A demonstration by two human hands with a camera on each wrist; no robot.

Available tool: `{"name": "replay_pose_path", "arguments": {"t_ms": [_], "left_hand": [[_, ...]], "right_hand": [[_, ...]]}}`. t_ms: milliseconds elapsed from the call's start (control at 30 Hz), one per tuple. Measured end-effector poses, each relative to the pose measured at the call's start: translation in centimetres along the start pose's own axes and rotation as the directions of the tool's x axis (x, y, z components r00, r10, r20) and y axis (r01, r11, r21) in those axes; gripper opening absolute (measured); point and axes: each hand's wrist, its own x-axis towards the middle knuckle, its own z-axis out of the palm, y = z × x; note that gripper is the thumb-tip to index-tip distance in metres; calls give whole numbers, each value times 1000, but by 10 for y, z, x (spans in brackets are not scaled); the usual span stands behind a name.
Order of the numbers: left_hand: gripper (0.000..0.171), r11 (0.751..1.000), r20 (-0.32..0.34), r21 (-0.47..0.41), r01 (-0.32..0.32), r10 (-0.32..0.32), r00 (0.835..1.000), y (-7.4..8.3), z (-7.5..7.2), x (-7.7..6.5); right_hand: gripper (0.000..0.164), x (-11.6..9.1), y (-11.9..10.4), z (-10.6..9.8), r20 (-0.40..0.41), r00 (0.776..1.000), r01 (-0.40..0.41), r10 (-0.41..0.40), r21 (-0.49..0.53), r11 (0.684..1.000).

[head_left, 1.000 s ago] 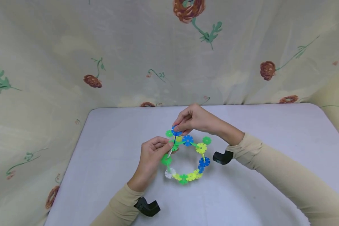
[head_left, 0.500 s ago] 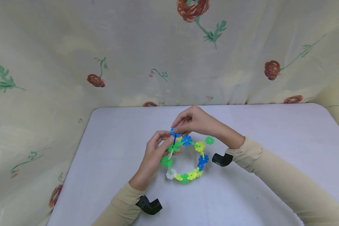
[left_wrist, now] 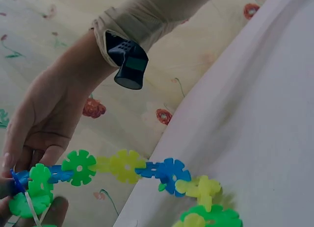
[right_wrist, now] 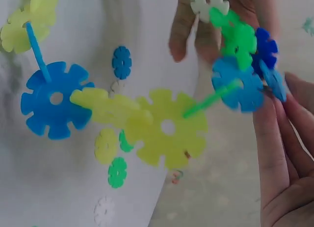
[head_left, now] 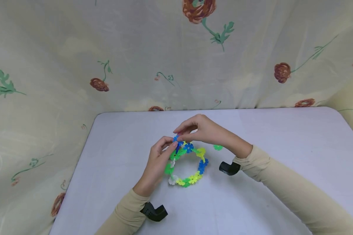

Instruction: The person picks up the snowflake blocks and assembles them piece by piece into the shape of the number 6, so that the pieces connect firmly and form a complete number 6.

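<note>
A pale curtain (head_left: 129, 39) printed with brown flowers and green stems hung behind the white table (head_left: 270, 130). Two beige sleeves (head_left: 297, 189) reached in over it. Between the forearms, a ring of notched discs (head_left: 202, 165) in green, yellow, blue and white was held up above the table. The right hand (head_left: 207, 132) pinched a blue disc (head_left: 177, 139) at the ring's far left part, thumb against fingers. Just beside it, the left hand (head_left: 157, 161) gripped the ring between thumb and fingers. A black wrist camera (head_left: 154, 212) jutted from each cuff. Loose on the table, seen past the ring from the right wrist, lay a yellow disc (right_wrist: 106, 146), a smaller-looking blue one (right_wrist: 121, 63) and a green one (right_wrist: 117, 172).
</note>
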Motion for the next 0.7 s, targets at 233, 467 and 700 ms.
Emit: {"name": "replay_pose_path", "arguments": {"t_ms": [233,467,700], "left_hand": [[17,998,-47,26,-51,52,998,1,-2,1],[17,999,-91,11,-37,38,995,-1,-2,3],[19,999,-111,-12,-37,35,993,-2,-1,4]], "right_hand": [[28,-21,36,-20,-38,983,-183,179,-176,967],[29,-45,81,-23,-51,934,-337,354,-460,822],[17,-50,94,-26,-36,929,-359,369,-338,870]]}}
